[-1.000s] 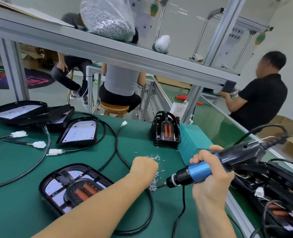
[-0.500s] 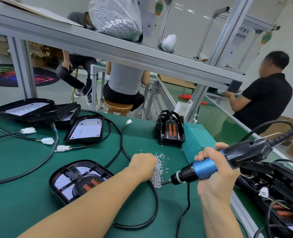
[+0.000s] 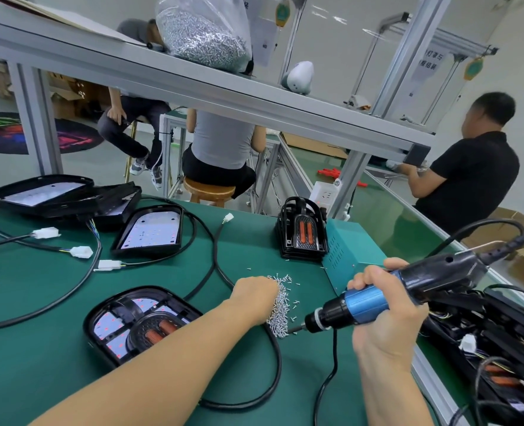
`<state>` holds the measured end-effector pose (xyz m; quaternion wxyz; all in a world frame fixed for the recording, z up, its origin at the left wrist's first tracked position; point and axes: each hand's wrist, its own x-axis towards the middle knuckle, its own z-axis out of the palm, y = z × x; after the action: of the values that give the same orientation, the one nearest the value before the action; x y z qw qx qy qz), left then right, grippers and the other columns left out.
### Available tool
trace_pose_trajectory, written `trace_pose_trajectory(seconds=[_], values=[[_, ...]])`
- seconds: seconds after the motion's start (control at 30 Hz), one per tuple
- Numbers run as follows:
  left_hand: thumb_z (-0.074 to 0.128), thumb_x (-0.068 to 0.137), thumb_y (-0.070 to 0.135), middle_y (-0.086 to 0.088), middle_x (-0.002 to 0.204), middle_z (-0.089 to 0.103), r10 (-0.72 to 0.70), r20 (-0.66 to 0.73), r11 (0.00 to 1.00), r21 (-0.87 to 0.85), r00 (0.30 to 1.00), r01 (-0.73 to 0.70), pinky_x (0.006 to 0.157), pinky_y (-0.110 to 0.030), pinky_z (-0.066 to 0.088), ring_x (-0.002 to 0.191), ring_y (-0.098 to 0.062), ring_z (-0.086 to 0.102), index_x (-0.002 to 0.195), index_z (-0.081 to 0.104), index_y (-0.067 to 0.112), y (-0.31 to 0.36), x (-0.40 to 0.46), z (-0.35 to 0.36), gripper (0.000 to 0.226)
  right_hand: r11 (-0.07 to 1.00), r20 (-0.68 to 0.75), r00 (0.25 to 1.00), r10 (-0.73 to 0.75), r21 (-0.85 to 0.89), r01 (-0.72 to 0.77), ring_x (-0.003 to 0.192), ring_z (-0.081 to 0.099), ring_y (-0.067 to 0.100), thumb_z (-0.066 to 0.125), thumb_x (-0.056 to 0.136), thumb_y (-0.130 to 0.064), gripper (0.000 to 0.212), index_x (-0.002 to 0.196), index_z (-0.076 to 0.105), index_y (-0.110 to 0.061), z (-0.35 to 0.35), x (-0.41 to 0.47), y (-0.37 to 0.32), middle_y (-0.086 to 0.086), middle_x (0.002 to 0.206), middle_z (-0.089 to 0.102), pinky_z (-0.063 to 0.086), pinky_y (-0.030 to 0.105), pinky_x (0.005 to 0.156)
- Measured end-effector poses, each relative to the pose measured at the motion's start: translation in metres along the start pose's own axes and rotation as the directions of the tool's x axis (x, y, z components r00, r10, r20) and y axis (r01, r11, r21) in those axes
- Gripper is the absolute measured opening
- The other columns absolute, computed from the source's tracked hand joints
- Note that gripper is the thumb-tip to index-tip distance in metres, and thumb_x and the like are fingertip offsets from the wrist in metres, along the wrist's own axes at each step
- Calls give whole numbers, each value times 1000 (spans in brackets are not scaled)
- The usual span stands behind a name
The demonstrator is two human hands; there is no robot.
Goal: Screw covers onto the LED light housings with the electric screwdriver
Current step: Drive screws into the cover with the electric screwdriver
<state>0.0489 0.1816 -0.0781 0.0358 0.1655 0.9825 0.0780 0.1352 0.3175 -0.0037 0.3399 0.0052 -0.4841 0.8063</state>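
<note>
Hands at a heap of screws on the green bench mat, driver held ready.

The right hand [image 3: 386, 315] wraps its fingers round the electric screwdriver [image 3: 377, 296], a glossy blue barrel with a black rear body, its bit tip at the edge of the pile of small silvery screws [image 3: 280, 305]. The left hand [image 3: 254, 298] is knuckles-up on that pile; its fingertips are hidden (whether they pinch a screw cannot be told). Just left lies an LED light housing [image 3: 138, 324], a rounded black shell with orange cells under a ribbed cover. On the shelf above, a clear plastic bag [image 3: 205, 35] bulges with more screws.
</note>
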Motion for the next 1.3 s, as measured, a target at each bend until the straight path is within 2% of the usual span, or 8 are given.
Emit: trace_pose_trajectory(seconds=[0.23, 0.43, 0.53, 0.77, 0.9, 1.17, 1.23, 1.3], values=[[50, 82, 1, -7, 92, 71, -111, -40, 864, -497, 993, 76, 80, -34, 52, 89, -26, 63, 76, 64, 17, -8, -7, -11, 22, 1000, 2, 1000, -13, 22, 13, 46, 51, 19, 60, 66, -1, 20, 77, 56, -17, 7, -1, -3, 0, 52, 49, 46, 25, 56], [69, 77, -5, -12, 66, 66, -116, 21, 376, -925, 993, 64, 55, -22, 49, 54, -15, 53, 73, 69, 6, -23, -34, -29, 12, 994, 12, 1000, 28, 110, -29, 47, 50, 17, 58, 67, -3, 20, 78, 54, -19, 14, -5, -9, 0, 54, 47, 46, 25, 57], [72, 76, -7, -7, 63, 66, -103, -8, 258, -966, 995, 19, 54, -18, 49, 52, -10, 55, 79, 71, 5, -44, -58, -40, 11, 978, 39, 997, 60, 199, -66, 49, 47, 14, 55, 68, -6, 19, 81, 50, -19, 21, -10, -12, -3, 55, 46, 45, 24, 58], [74, 77, 2, -1, 68, 71, -150, -64, 229, -973, 987, -28, 61, -14, 48, 61, -7, 60, 77, 75, 10, -85, -130, -44, 9, 929, 146, 984, 104, 339, -149, 51, 44, 11, 50, 71, -11, 15, 83, 47, -19, 55, -31, -11, -7, 57, 45, 45, 22, 58], [70, 80, 4, 0, 60, 59, -187, -24, 147, -989, 982, 4, 52, -31, 52, 56, -14, 52, 76, 76, 12, -93, -151, -43, 10, 906, 202, 971, 129, 374, -198, 50, 44, 11, 50, 72, -12, 13, 82, 48, -20, 77, -44, -7, -7, 58, 45, 44, 22, 57], [67, 83, 3, -6, 72, 71, -232, -52, 29, -999, 971, -46, 59, -17, 48, 59, -10, 55, 77, 77, 17, -101, -159, -38, 18, 904, 244, 959, 141, 363, -225, 50, 44, 11, 50, 71, -11, 13, 80, 47, -20, 94, -58, -4, -6, 58, 44, 44, 23, 57], [68, 83, 4, -4, 71, 71, -214, -52, 58, -997, 975, -41, 60, -18, 50, 60, -9, 57, 76, 76, 19, -101, -161, -38, 19, 909, 248, 959, 137, 354, -221, 50, 44, 11, 50, 71, -11, 14, 81, 48, -20, 93, -58, -4, -6, 58, 45, 44, 24, 57], [69, 83, 7, 0, 71, 72, -226, -96, 219, -975, 969, -45, 65, -20, 51, 62, -7, 59, 74, 75, 20, -102, -161, -38, 17, 921, 254, 959, 128, 329, -210, 50, 44, 11, 51, 70, -10, 15, 81, 48, -20, 91, -57, -1, -6, 57, 45, 44, 24, 57]])
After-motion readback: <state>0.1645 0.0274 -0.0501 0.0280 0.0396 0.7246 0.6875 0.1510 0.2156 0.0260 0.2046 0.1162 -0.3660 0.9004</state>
